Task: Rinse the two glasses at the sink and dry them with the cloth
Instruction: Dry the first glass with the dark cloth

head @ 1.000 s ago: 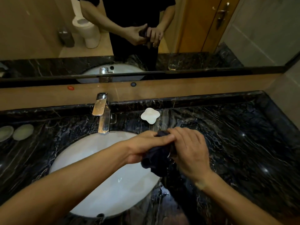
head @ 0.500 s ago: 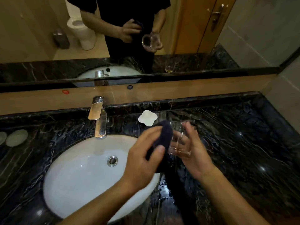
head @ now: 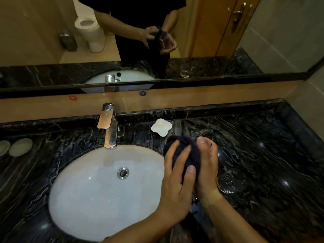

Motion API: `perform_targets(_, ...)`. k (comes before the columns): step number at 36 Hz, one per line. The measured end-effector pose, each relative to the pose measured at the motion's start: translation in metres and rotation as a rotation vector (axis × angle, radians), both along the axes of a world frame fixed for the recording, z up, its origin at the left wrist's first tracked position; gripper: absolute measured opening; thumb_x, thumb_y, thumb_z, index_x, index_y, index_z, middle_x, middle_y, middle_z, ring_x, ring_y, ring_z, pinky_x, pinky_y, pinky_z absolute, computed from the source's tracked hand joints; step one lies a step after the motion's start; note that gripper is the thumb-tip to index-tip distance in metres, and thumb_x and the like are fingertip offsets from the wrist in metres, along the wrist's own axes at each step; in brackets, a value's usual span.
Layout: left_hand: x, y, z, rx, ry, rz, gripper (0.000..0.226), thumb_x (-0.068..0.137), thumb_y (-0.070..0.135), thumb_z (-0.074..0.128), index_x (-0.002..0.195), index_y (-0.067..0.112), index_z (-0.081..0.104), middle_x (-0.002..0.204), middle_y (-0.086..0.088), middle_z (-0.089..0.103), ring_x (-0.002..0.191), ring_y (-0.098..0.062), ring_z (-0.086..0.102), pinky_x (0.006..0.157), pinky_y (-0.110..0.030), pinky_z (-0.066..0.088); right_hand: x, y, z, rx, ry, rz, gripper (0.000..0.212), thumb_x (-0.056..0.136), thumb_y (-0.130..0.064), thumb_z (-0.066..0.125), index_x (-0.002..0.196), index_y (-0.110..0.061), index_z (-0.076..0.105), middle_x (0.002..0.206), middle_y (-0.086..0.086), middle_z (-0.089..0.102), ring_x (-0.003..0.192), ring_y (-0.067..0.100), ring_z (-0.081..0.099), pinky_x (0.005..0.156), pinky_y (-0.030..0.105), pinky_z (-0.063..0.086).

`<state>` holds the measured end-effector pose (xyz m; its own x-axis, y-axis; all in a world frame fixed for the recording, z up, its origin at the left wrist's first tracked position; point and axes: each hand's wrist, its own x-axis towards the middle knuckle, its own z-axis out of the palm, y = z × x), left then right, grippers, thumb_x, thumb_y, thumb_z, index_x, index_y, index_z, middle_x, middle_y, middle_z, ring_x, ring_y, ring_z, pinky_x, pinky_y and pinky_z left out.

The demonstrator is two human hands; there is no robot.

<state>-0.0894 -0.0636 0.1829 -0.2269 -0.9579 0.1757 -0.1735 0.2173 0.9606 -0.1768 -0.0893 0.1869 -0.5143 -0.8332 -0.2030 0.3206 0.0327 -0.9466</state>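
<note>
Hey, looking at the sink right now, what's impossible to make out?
- Glass being dried: head view, hidden by the dark cloth and both hands, left hand, right hand.
- Second glass on the counter: wet or dry is unreadable against the dark marble.
- Two round items: far left, too dim to identify.

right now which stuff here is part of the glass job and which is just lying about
In use: dark cloth, left hand, right hand, second glass on the counter, sink, tap.
Lying about: white dish, two round pads.
</note>
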Motion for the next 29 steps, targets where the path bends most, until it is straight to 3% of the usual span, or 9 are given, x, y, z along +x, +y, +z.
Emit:
perform_targets(2,0.000,-0.005,-0.002,0.035,0.059,0.053,0.042,0.096,0.051,0.035,0.134,0.069,0.030,0.152,0.026,0.024,0.141,0.004,0.028,0.108,-0.011,0.031,0.001,0.000,-0.002,0.000,0.024,-0.003,0.058,0.067,-0.060,0.064,0.108,-0.021,0.055,0.099,0.008,0.067,0.085,0.016,0.068,0.071,0.027,0.054)
perform_targets(5,0.003,-0.013,-0.006,0.166,0.171,0.094,0.040,0.092,0.056,0.038,0.131,0.065,0.039,0.145,0.015,0.044,0.136,-0.007,0.043,0.112,-0.040,0.039,0.001,0.003,-0.004,-0.018,0.063,0.045,0.056,0.070,-0.059,0.065,0.110,-0.023,0.053,0.107,0.015,0.070,0.093,0.029,0.068,0.076,0.033,0.055)
perform_targets(9,0.007,-0.020,-0.007,0.325,0.291,0.133,0.049,0.083,0.062,0.041,0.130,0.050,0.050,0.130,0.013,0.061,0.123,-0.006,0.055,0.107,-0.043,0.044,0.000,0.007,-0.002,-0.043,0.094,0.123,0.060,0.070,-0.056,0.062,0.113,-0.016,0.051,0.099,0.002,0.074,0.091,0.013,0.067,0.075,0.022,0.053)
perform_targets(13,0.009,-0.026,0.001,0.405,0.422,0.155,0.036,0.092,0.045,0.042,0.123,0.039,0.060,0.122,0.005,0.068,0.117,-0.015,0.062,0.103,-0.047,0.047,0.004,0.009,-0.003,-0.026,0.082,0.170,0.063,0.071,-0.060,0.068,0.112,-0.015,0.053,0.109,0.008,0.071,0.108,0.024,0.064,0.093,0.042,0.050)
perform_targets(16,0.010,-0.026,0.000,0.369,0.390,0.204,0.039,0.089,0.051,0.043,0.124,0.043,0.058,0.123,0.009,0.066,0.119,-0.011,0.060,0.102,-0.039,0.049,0.008,0.007,-0.002,0.014,0.090,0.167,0.064,0.069,-0.075,0.064,0.108,-0.025,0.063,0.125,0.011,0.057,0.108,0.014,0.062,0.100,0.043,0.051)
perform_targets(18,0.008,-0.024,-0.002,0.309,0.327,0.239,0.037,0.084,0.062,0.042,0.119,0.061,0.053,0.129,0.016,0.061,0.122,-0.005,0.056,0.103,-0.035,0.047,0.009,0.004,-0.002,0.044,0.138,0.158,0.059,0.075,-0.075,0.052,0.113,-0.032,0.065,0.119,0.000,0.057,0.100,0.005,0.061,0.097,0.036,0.053)
perform_targets(20,0.007,-0.023,-0.005,0.225,0.245,0.282,0.034,0.085,0.062,0.038,0.117,0.070,0.046,0.134,0.018,0.054,0.125,0.000,0.051,0.105,-0.033,0.045,0.011,0.001,-0.001,0.073,0.158,0.143,0.056,0.084,-0.076,0.047,0.122,-0.037,0.059,0.109,-0.005,0.064,0.096,0.009,0.064,0.089,0.034,0.055)
perform_targets(25,0.002,-0.020,-0.011,-0.070,0.087,0.302,0.040,0.097,0.040,0.039,0.136,0.049,0.039,0.149,0.007,0.036,0.139,-0.006,0.036,0.108,-0.014,0.032,0.020,0.003,0.002,0.100,0.106,0.098,0.050,0.088,-0.070,0.036,0.118,-0.036,0.056,0.114,-0.004,0.069,0.103,0.009,0.068,0.094,0.037,0.055)
perform_targets(29,0.003,-0.014,-0.016,-0.169,0.059,0.280,0.044,0.098,0.035,0.041,0.142,0.040,0.036,0.151,0.004,0.032,0.141,-0.007,0.033,0.108,-0.016,0.035,0.021,0.005,0.010,0.068,0.051,0.153,0.040,0.087,-0.064,0.055,0.109,-0.030,0.059,0.111,0.000,0.068,0.099,0.013,0.069,0.079,0.026,0.057)
